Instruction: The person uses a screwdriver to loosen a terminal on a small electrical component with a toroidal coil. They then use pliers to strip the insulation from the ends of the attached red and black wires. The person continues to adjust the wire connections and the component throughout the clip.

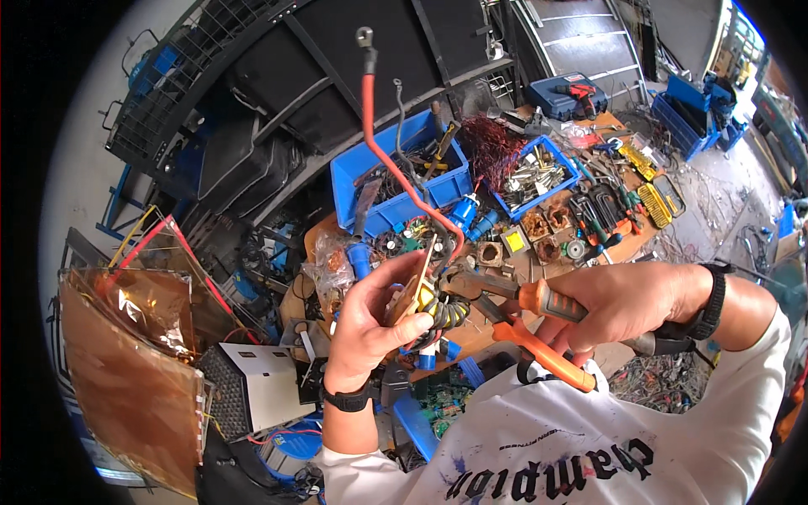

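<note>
The left hand (370, 324) is closing around a small wound coil part (433, 310), thumb on the near side and fingers curling up behind a tan card-like piece that is standing against it; the part is sitting high above the cluttered surface (505, 252), close in front of the chest, between the two hands. The right hand (623, 303) is wrapping fully round the orange handles of a pair of pliers (526, 316), fingers shut on them; the handles are spreading apart a little, so the jaws look partly open, though whether they are already biting on the part I cannot tell.

The relation that matters: the coil part is lying directly to the left of the right hand, and the pliers' long axis is running nearly level from right to left, nose pointing straight at the part and touching or just beside its right edge; the left hand is the nearer one, since it is already gripping the part.

A red cable (370, 143) is rising from the part; its long axis is running almost upright, bowing leftward, and its free end with a metal ring lug (364, 35) is pointing up and away from the person. A thinner grey wire (402, 126) is climbing beside it. Behind them blue bins (358, 172) of scrap are standing well apart from both hands.
</note>
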Tool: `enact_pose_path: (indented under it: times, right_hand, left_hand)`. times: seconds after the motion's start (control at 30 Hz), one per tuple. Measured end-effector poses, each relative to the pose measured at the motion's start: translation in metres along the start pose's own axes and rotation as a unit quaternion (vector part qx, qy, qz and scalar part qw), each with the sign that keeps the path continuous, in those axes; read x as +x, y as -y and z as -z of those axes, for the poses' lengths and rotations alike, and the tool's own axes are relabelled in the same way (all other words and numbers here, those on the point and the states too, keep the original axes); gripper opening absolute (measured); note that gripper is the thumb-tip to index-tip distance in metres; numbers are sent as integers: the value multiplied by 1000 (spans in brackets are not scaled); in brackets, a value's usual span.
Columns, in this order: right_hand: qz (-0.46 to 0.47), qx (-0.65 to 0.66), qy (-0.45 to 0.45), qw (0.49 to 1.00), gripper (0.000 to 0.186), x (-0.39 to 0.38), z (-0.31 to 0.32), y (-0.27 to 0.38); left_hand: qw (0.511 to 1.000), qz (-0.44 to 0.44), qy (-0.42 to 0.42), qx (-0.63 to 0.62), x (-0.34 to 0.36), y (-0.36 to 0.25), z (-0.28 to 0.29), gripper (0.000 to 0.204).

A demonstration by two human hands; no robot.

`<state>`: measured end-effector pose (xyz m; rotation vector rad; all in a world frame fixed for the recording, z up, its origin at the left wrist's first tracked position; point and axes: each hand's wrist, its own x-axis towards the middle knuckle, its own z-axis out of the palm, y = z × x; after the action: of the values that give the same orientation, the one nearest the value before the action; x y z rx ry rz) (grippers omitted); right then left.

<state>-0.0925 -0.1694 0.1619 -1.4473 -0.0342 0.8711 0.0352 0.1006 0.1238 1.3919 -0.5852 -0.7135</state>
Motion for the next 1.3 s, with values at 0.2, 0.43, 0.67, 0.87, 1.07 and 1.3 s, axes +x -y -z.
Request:
enact_pose_path:
  times: [0.2, 0.43, 0.67, 0.87, 1.07, 1.3]
  right_hand:
    - [-33, -10, -11, 999, 46, -11, -2, 15]
    - [-75, 4, -3, 997, 34, -17, -5, 22]
    - [-123, 1, -6, 992, 44, -23, -4, 26]
    - [-117, -1, -22, 993, 37, -23, -7, 27]
    - [-111, 26, -54, 992, 31, -28, -11, 25]
    - [-106, 2, -32, 994, 30, -24, -14, 29]
  left_hand:
    - [1000, 5, 1, 6, 0, -2, -5, 71]
    - [998, -32, -14, 47, 3, 3, -10, 73]
    - [999, -17, -8, 34, 4, -1, -19, 73]
    - [998, -38, -14, 48, 3, 5, -16, 73]
    - [996, -55, -22, 61, 3, 8, -18, 73]
    - [993, -64, -33, 97, -2, 8, -18, 74]
